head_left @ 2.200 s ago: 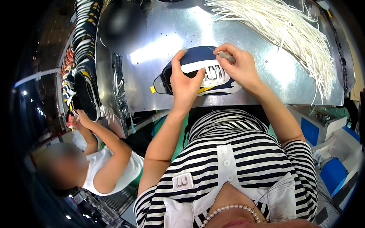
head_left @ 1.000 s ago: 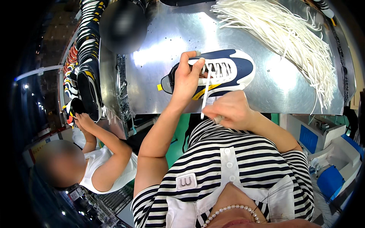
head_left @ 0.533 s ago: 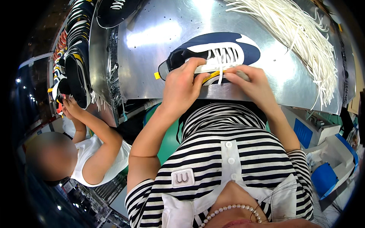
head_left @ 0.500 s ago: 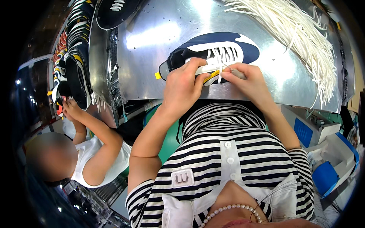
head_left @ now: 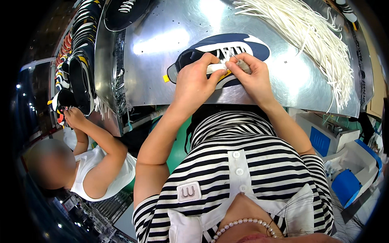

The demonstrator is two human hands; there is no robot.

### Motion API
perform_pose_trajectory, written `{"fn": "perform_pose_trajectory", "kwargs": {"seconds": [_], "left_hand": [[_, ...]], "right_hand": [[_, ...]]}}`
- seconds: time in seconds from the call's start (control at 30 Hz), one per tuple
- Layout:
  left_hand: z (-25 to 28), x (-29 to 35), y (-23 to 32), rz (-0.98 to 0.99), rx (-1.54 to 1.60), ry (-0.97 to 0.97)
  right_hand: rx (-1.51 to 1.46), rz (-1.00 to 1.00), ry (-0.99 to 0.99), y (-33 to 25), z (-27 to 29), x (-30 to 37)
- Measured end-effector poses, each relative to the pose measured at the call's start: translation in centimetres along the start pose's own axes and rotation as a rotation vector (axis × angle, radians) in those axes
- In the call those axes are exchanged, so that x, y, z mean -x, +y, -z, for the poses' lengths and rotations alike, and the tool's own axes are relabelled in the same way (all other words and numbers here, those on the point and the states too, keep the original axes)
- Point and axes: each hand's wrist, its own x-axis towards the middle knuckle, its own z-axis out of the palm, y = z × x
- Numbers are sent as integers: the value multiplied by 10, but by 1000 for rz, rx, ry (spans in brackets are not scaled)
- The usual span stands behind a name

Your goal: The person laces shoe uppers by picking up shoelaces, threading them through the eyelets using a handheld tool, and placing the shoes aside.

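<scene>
A navy and white sneaker lies on its side along the metal table, toe to the right, with white laces partly threaded. My left hand is closed on its white eyelet edge, thumb and forefinger pinching from either side. Held in my right hand is a lacing hook with a grey wrapped handle and a thin metal shaft. Its tip is by the laces and hard to make out. My right thumb and forefinger meet close to the left fingertips.
A big bundle of white laces spreads over the table's right side. A black shoe lies at the far left. Beyond the left edge runs a row of shoes; there a co-worker's hands handle one. Machines stand lower right.
My right hand has moved left and up, close to my left fingers. The lace loop that hung over the sneaker's near side no longer shows there. The lacing hook now points more upward.
</scene>
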Motion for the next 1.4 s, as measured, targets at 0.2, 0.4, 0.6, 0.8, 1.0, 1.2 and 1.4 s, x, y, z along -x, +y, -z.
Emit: {"fn": "perform_pose_trajectory", "kwargs": {"seconds": [0.2, 0.4, 0.6, 0.8, 1.0, 1.2, 1.4], "left_hand": [[-8, 3, -10, -159, -81, 115], [-7, 3, -8, -189, -111, 152], [-7, 1, -13, -282, -82, 123], [-9, 8, -7, -227, -141, 38], [0, 13, -11, -75, -1, 21], [22, -2, 4, 7, -271, -437], [14, 26, -19, -447, -280, 68]], "right_hand": [[171, 48, -96, -22, 19, 19], [261, -84, -205, -23, 26, 27], [257, -88, -203, -22, 23, 17], [370, -8, -170, -15, -1, 2], [418, 14, -157, -54, 50, -13], [552, 251, 47, -2, 27, -40], [320, 207, 95, 1, 32, -42]]}}
